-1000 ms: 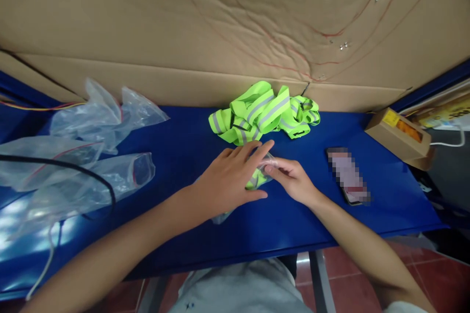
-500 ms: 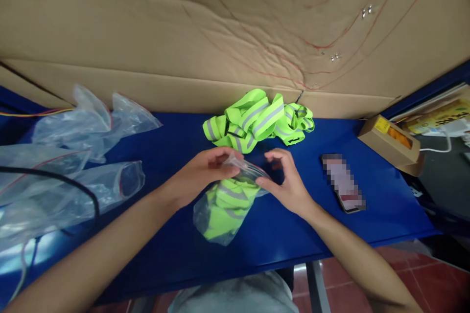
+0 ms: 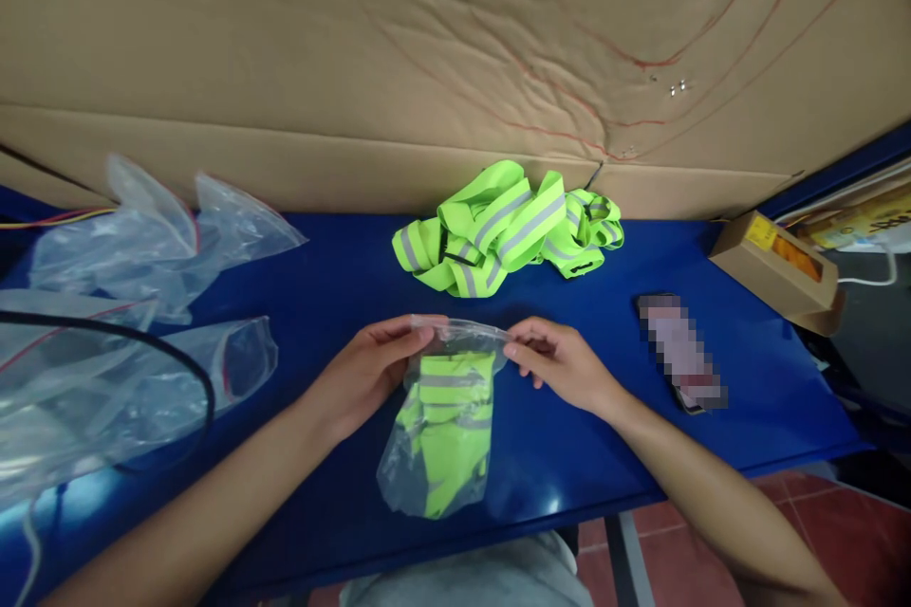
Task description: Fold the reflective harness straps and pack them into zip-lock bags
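Note:
A clear zip-lock bag (image 3: 399, 474) hangs between my two hands, its top edge stretched nearly straight across. Inside it lies a folded neon-yellow reflective strap (image 3: 455, 436) with grey bands. My left hand (image 3: 381, 365) pinches the bag's upper left corner between thumb and fingers. At the upper right corner, my right hand (image 3: 559, 360) grips the edge with thumb and fingertips. Beyond the hands, against the cardboard, rests a loose heap of the same reflective straps (image 3: 498, 223) with black buckles.
Several clear bags (image 3: 142, 256) are spread over the left of the blue table (image 3: 569, 455), with a black cable (image 3: 142, 341) across them. To the right are a phone (image 3: 679, 351) and a small cardboard box (image 3: 775, 270). A cardboard sheet (image 3: 285, 47) stands behind.
The bag's mouth was gathered and tilted; now it is drawn out flat and the bag hangs straighter. My right hand has closed on its corner. The view has shifted slightly.

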### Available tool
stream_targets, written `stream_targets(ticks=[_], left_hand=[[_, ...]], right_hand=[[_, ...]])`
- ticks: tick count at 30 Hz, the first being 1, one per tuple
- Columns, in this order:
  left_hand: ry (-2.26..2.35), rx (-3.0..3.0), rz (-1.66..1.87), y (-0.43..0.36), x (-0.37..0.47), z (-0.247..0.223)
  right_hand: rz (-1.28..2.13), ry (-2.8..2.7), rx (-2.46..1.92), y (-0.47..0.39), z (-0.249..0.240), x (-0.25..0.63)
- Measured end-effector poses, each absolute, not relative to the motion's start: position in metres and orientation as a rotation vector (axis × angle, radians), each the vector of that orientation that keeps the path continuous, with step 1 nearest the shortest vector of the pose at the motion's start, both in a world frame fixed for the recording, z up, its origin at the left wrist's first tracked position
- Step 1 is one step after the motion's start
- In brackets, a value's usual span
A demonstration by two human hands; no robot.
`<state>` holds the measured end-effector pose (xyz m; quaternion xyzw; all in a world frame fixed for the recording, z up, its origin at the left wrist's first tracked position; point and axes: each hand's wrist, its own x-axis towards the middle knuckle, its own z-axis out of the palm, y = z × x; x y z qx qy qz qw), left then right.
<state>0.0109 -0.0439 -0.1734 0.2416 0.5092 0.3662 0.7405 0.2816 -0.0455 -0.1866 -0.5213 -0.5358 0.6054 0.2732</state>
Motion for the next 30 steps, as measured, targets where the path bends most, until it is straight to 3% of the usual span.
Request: stream_targets(ticks=[21, 30], left_hand=[[1.041, 0.466, 0.695, -0.059, 0.024, -0.162], [1.202, 0.837, 0.786, -0.071, 0.028, -0.17]], right_hand=[[1.722, -1.556, -1.245, -0.044, -0.179, 0.284], [1.619, -1.726, -1.198, -0.051, -0.172, 0.283]])
